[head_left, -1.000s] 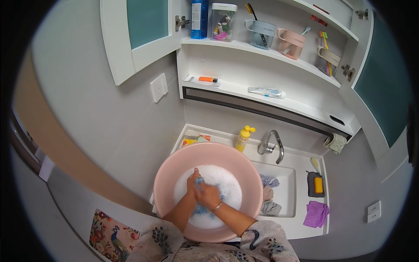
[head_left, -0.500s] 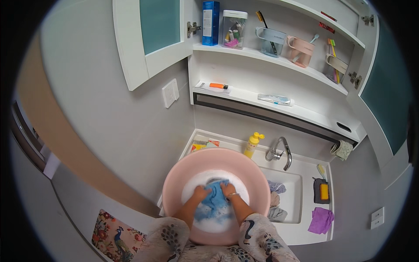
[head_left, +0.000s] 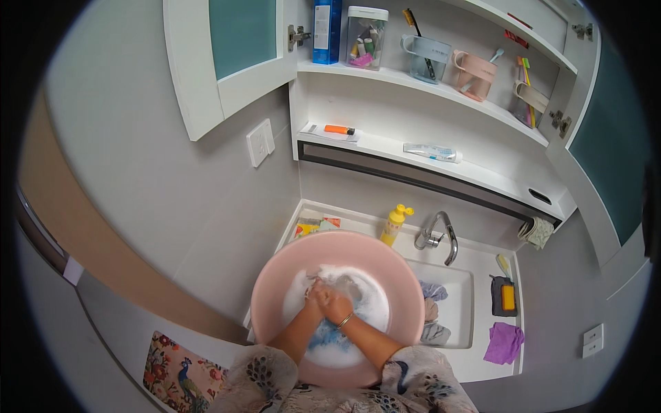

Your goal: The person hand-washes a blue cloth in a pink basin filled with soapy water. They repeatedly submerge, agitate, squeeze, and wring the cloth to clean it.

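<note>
My left hand (head_left: pixel 314 294) and my right hand (head_left: pixel 334 305) are pressed together over the left part of a large pink basin (head_left: pixel 406 303). Their fingers are closed; what lies between them, if anything, is hidden. A bracelet (head_left: pixel 345 319) circles my right wrist. White suds (head_left: pixel 374 296) fill the bottom of the basin. A wet blue cloth (head_left: pixel 330 337) lies partly under the foam, just below my hands and between my forearms. Some greyish wet material (head_left: pixel 350 286) shows through the suds beyond my right hand.
Right of the basin, a white sink (head_left: pixel 458 303) holds several crumpled cloths (head_left: pixel 435 313) under a chrome faucet (head_left: pixel 441 234). A yellow bottle (head_left: pixel 394 226) stands behind the basin. Purple cloth (head_left: pixel 504 343) and a yellow soap bar (head_left: pixel 508 298) lie on the right counter. Open cabinet doors (head_left: pixel 189 76) overhang.
My hands, earlier apart on the bunched blue cloth, have come together toward the left. The blue cloth now lies lower in the suds. The view has shifted slightly.
</note>
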### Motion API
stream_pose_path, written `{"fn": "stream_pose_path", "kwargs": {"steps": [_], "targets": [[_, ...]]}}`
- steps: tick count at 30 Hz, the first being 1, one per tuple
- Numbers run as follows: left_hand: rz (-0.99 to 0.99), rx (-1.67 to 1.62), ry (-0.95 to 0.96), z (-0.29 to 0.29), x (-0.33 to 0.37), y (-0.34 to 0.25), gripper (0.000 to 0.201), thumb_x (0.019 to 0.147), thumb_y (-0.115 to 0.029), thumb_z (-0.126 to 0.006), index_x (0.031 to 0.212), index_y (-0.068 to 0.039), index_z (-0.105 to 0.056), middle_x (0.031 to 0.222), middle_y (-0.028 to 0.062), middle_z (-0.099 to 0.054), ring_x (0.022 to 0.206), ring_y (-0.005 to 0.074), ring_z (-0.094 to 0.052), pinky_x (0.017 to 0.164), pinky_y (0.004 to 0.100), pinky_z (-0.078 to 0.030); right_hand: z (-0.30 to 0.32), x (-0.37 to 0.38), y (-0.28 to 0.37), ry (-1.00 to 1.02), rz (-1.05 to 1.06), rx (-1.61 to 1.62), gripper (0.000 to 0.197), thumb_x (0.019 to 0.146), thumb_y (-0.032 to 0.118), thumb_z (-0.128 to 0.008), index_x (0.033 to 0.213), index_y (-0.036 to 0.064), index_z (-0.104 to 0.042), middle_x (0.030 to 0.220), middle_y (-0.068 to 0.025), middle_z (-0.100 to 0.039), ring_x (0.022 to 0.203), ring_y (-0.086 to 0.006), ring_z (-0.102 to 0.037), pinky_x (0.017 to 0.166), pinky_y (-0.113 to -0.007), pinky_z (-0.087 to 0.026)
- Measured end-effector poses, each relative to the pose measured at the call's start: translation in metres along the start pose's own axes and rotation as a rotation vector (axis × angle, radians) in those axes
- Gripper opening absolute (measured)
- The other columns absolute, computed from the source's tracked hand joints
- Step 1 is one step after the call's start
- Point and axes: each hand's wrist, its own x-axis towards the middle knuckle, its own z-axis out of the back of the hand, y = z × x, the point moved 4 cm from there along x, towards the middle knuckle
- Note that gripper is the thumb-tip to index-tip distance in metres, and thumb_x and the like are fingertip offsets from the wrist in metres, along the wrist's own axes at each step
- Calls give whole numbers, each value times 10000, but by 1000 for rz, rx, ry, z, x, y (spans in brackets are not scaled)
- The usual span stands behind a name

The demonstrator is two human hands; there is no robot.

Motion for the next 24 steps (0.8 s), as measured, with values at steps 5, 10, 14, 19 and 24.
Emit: {"fn": "stream_pose_path", "kwargs": {"steps": [5, 10, 14, 19, 24], "targets": [[-149, 443, 50, -37, -37, -9, 346, 856, -412, -530, 681, -114, -507, 733, 25, -507, 691, 172, -475, 593, 347, -417, 22, 18, -32, -139, -131, 105, 426, 923, 336, -352, 674, 63, -565, 652, -159, -592, 598, -337, -567, 569, -449, -436], [106, -75, 67, -27, -13, 0, 329, 867, -342, -488, 629, -115, -481, 636, 26, -488, 608, 157, -481, 627, 295, -428, 5, -5, -11, -151, 96, -169, 312, 889, 314, -420, 757, 74, -570, 607, -167, -572, 576, -324, -575, 550, -450, -439], [64, 183, 244, -50, -52, -26, 216, 793, -213, -483, 645, -59, -510, 667, 74, -529, 656, 190, -519, 651, 290, -445, 25, 31, -69, -138, -268, 327, 295, 864, 309, -515, 936, 33, -591, 641, -167, -601, 621, -287, -606, 589, -416, -459], [-4, 81, 408, -60, -52, -43, 227, 797, -243, -465, 735, -34, -526, 756, 111, -561, 690, 216, -532, 706, 318, -461, 19, 18, -81, 13, -177, 871, 371, 815, 309, -632, 1061, 36, -575, 972, -88, -612, 878, -167, -563, 783, -318, -446], [-216, 391, 499, -48, -53, -70, 151, 772, -117, -512, 893, -25, -518, 875, 138, -560, 869, 215, -531, 799, 325, -456, 27, 1, -69, 584, -277, 422, 508, 739, 328, -706, 1097, -5, -570, 976, -98, -621, 878, -142, -572, 789, -251, -449]]}}
